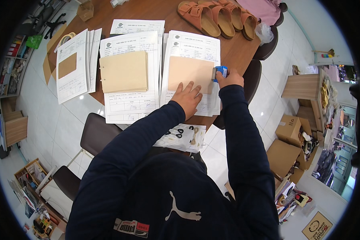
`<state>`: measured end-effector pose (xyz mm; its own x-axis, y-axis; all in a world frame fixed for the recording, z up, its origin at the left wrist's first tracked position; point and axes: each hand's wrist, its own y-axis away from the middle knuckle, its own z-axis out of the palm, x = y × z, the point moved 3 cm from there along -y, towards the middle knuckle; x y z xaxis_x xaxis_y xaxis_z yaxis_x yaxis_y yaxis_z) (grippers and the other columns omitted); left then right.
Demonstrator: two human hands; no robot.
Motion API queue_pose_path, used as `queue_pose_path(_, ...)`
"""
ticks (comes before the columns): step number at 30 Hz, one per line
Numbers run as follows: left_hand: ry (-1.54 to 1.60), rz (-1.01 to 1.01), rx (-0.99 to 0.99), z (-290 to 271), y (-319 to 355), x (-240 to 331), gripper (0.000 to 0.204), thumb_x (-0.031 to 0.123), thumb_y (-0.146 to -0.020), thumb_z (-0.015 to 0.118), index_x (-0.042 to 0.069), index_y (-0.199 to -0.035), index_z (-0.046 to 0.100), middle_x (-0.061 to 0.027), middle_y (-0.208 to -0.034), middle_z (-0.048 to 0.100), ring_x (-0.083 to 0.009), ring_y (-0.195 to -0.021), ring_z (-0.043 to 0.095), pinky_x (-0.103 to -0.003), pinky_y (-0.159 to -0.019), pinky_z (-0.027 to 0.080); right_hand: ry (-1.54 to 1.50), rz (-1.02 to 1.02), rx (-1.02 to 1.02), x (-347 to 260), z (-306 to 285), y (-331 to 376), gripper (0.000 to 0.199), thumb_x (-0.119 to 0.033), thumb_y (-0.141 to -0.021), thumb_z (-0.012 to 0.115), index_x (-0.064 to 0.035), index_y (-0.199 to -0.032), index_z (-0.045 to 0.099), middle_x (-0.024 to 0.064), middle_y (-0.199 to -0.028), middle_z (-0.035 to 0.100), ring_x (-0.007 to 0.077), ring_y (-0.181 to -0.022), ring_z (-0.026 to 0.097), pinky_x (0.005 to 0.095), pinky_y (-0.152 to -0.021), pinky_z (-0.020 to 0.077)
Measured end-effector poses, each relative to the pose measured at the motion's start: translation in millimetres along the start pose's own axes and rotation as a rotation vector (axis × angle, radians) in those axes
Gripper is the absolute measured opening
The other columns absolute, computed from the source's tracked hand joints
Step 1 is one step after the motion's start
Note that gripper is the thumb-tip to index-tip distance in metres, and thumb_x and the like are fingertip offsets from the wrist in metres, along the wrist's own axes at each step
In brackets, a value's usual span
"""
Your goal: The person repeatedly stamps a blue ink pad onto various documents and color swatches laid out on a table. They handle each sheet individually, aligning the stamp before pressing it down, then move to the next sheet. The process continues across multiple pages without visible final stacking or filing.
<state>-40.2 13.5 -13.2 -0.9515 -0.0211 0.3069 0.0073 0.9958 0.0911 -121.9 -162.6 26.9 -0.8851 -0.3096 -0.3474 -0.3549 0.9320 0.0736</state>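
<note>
At the right-hand stack on the brown table (152, 10), the right hand (230, 78) is closed around a small blue stamp (223, 71) at the right edge of a pinkish-tan swatch (190, 72). The left hand (187, 97) lies apart from it, fingers spread over the swatch's lower edge. Printed forms (193, 43) beneath bear a dark round emblem, a heading line and blue handwriting; the stamp carries a pale label too small to read. A pale animal emblem marks the dark top (164, 180). The stamp's pale frame faces left and its blue body right, toward the palm; whether it touches the swatch cannot be told. The swatch's long axis runs left to right, slightly tilted. To the left lie a thicker bundle of cream swatches (125, 72) on forms and, farther out, papers with a brown swatch (67, 66). Orange-brown sandals (222, 19) stand beyond the right-hand stack, near a pink cloth (264, 11). A clear packet (183, 136) of small dark rings sits nearer the body, partly covered by the left sleeve (148, 128).
</note>
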Motion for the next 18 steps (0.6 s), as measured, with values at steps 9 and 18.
queue_pose_path(9,0.033,0.033,-0.006,5,5,-8,0.060,0.031,-0.080,0.070,0.007,-0.132,0.053,-0.0128,-0.147,0.036,-0.0349,-0.139,0.028,-0.056,-0.110,0.027,0.174,0.036,-0.120,-14,25,-13,0.040,-0.034,-0.081,0.066,0.0029,-0.096,0.065,0.0262,-0.094,0.067,0.0402,-0.091,0.066,0.0451,-0.083,0.0529)
queue_pose_path(18,0.029,0.037,-0.056,-2,3,-8,0.057,0.029,-0.080,0.070,0.006,-0.130,0.054,-0.0129,-0.147,0.035,-0.0351,-0.139,0.028,-0.055,-0.110,0.028,0.067,0.055,-0.143,-2,1,-19,0.040,-0.036,-0.076,0.068,0.0001,-0.094,0.069,0.0217,-0.094,0.069,0.0367,-0.092,0.067,0.0421,-0.083,0.0526)
